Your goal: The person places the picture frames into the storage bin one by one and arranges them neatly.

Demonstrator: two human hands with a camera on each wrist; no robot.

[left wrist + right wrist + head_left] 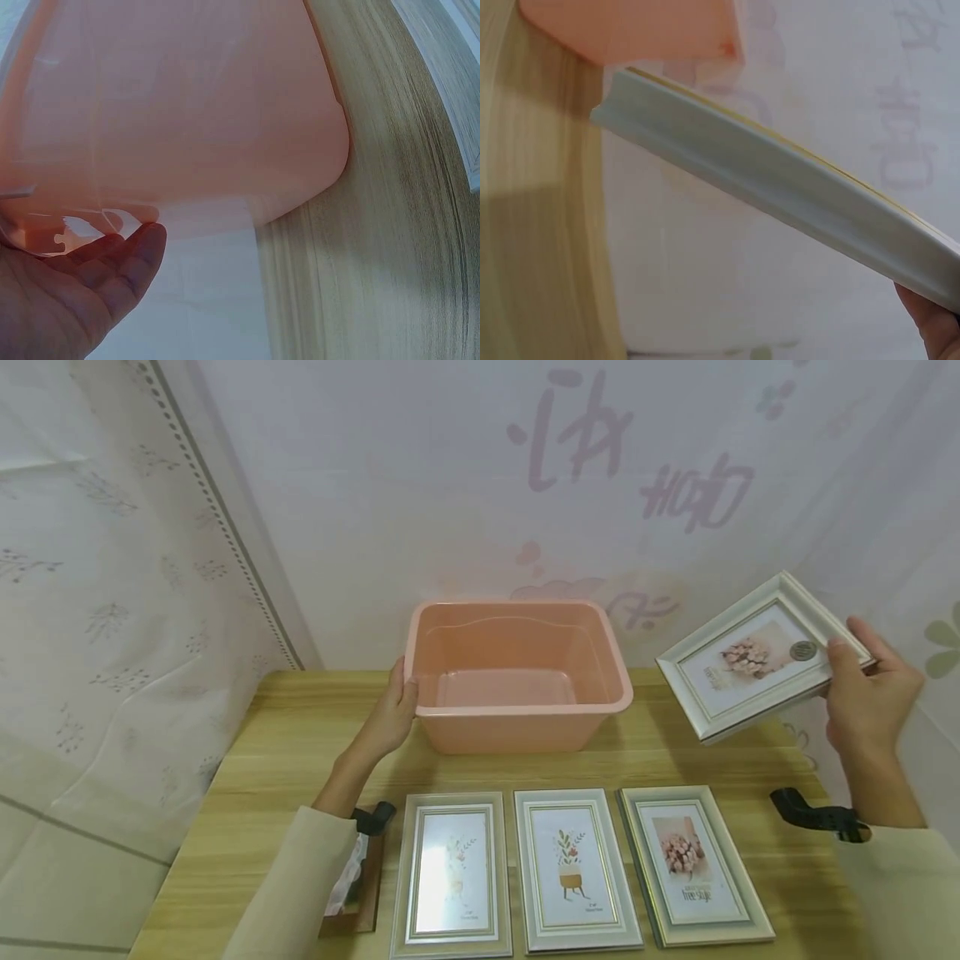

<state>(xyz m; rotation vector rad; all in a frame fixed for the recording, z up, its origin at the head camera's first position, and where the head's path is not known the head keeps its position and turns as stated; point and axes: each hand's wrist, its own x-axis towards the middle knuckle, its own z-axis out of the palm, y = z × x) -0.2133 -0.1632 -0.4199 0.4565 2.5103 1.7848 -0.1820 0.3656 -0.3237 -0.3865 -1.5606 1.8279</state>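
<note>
A pink plastic basin (517, 731) stands near the back edge of the table, its inside bare. My left hand (393, 710) grips the left end of its rim; in the left wrist view the fingers (131, 274) curl at the basin's edge. Off to the right, my right hand (873, 702) holds a white picture frame (738, 664) by one end, thumb on its front. This frame is tilted, in the air above the table, and shows a pink flower print with a round grey sticker. Its long side edge (765, 172) fills the right wrist view.
Along the front of the wooden table (277, 760) lie three light frames: a left one (450, 872), a middle one (573, 868) and a right one (697, 864), apparently stacked. A brown frame (371, 885) is partly under my left sleeve. Patterned curtains (450, 485) hang behind.
</note>
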